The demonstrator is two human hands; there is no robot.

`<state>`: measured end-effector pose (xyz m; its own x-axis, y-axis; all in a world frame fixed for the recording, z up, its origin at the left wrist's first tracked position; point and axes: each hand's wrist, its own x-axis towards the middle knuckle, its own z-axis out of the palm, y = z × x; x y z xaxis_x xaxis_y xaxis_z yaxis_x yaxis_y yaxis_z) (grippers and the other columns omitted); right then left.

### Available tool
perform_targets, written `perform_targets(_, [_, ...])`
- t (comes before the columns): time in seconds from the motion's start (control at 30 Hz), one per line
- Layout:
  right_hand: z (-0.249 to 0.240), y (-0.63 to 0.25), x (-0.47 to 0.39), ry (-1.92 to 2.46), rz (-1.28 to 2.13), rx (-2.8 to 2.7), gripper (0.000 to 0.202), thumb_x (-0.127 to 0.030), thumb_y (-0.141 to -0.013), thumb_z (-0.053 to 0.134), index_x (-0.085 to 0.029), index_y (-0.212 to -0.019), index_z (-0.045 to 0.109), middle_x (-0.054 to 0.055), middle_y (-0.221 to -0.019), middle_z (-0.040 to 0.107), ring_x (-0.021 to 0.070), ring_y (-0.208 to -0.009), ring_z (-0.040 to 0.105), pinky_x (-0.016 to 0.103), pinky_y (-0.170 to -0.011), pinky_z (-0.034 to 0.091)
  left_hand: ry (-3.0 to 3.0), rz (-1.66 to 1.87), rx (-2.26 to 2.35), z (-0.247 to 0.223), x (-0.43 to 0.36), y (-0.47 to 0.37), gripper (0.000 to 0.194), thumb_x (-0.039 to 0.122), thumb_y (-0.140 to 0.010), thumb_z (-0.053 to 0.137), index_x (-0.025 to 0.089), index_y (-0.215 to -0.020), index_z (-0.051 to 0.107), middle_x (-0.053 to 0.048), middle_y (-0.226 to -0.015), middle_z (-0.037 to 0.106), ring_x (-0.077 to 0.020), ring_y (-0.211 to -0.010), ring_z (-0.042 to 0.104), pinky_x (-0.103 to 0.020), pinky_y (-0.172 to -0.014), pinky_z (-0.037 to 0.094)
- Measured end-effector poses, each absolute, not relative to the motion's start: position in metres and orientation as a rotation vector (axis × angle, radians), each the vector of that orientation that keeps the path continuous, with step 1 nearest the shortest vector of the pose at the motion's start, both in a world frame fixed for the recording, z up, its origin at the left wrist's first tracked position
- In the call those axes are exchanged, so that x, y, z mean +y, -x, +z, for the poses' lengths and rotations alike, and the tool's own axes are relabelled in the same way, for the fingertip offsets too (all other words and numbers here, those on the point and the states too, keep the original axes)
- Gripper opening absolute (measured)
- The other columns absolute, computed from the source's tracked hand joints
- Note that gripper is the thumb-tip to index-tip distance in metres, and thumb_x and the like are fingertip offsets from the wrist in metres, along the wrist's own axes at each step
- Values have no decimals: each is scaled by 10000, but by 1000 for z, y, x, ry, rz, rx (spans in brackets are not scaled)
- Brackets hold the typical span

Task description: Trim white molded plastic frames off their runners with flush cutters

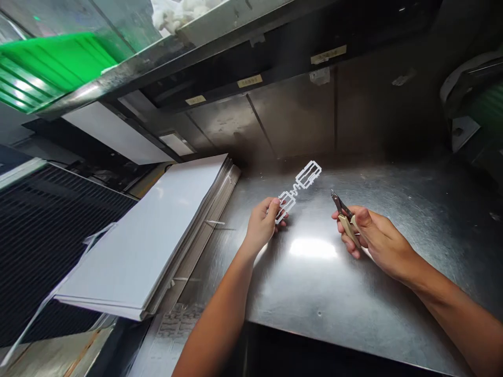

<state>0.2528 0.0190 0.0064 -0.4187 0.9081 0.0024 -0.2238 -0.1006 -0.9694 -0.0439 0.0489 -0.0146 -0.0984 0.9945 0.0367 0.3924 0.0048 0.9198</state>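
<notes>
My left hand (pixel 264 222) pinches the near end of a white plastic molded part (pixel 308 174), two slotted rectangular frames joined by a thin wavy link. Its far frame points up and to the right, away from my fingers. To the right, my right hand (pixel 373 233) is wrapped round the cream handles of a pair of nippers (pixel 346 222). Their metal jaws point up and to the left, apart from the white part. Both hands are above a shiny metal table (pixel 314 293).
A tied stack of white and grey boards (pixel 145 235) lies at the left, overhanging a black ribbed surface (pixel 43 246). Above, a metal shelf carries a green crate (pixel 58 65) and white pieces (pixel 178 13). Metal panels (pixel 236 120) with small labels rise behind the table.
</notes>
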Motion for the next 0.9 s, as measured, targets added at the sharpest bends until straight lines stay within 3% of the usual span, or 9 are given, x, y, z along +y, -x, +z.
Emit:
perform_targets(0.1, [0,-252,14,822,1607,-1460,706,-854,-1168,555,-175,-1313,679,116,-1140,720,217,-868,698,339,-789,603,-1298,1173,1466,-4,41,37,636,817,-1046,554,198,-1158,647,0,-756,672,-156,-532,612,-238,-442,428])
perform_targets(0.23, [-3,-251,6,967,1561,-1607,610,-797,-1213,502,-227,-1306,701,94,-1187,734,256,-1016,704,385,-918,583,-1159,1337,1253,5,27,30,531,707,-985,797,197,-1093,698,40,-683,621,-129,-496,612,-199,-389,435])
perform_targets(0.3, [-1,-251,3,1061,1493,-1684,581,-767,-1234,471,-244,-1204,722,62,-1085,731,248,-982,691,375,-894,548,-1179,1382,1200,8,21,25,484,658,-999,828,188,-1067,733,37,-682,631,-116,-499,623,-185,-401,463])
perform_targets(0.47, [4,-250,-2,1201,1403,-1807,612,-760,-1243,454,-248,-1006,693,8,-859,659,199,-730,590,362,-659,424,-1226,1382,1161,14,11,15,423,599,-1024,832,181,-1001,774,24,-674,649,-100,-492,603,-173,-405,464])
perform_targets(0.7, [6,-248,-3,1177,1310,-1863,395,-654,-1275,504,-346,-1330,744,-20,-1079,737,204,-945,689,325,-812,515,-1299,1327,1216,16,6,12,346,519,-1069,789,177,-1025,830,-6,-752,735,-121,-551,664,-198,-477,534])
perform_targets(0.9, [5,-249,-6,1168,1329,-1851,393,-609,-1285,496,-329,-1418,739,18,-1128,746,243,-1012,714,338,-836,547,-1414,1345,1249,19,5,13,251,393,-1104,751,183,-1013,854,-15,-865,803,-105,-615,709,-172,-548,561])
